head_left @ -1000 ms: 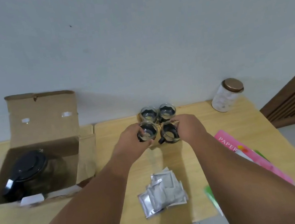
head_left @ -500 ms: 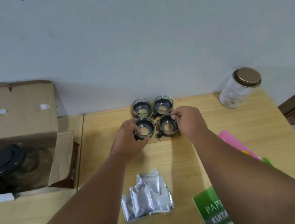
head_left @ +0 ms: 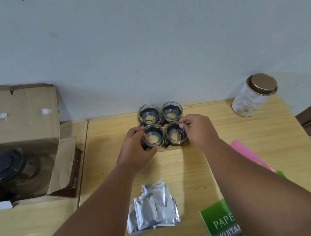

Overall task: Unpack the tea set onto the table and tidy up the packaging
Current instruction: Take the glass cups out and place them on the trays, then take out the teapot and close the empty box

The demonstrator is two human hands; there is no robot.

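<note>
Several small glass cups with dark bases stand in a square on a cardboard insert [head_left: 174,148] at the back of the wooden table [head_left: 251,135]. My left hand [head_left: 137,151] curls round the near left cup [head_left: 153,136]. My right hand [head_left: 199,130] pinches the rim of the near right cup [head_left: 175,134]. The far left cup [head_left: 149,114] and far right cup [head_left: 171,111] stand untouched. A glass teapot with a dark lid [head_left: 6,171] lies inside the open cardboard box [head_left: 22,112] on the left.
Several silver foil sachets [head_left: 152,208] lie in a pile at the table's front. A white tin with a bronze lid [head_left: 253,96] stands at the back right. A pink pad [head_left: 247,153] and a green pad [head_left: 220,225] lie at the right front. A second table holds the box.
The cups went down from slightly raised onto the table near the wall. My hands stay on the two near cups, and the view has tilted and shifted a little.
</note>
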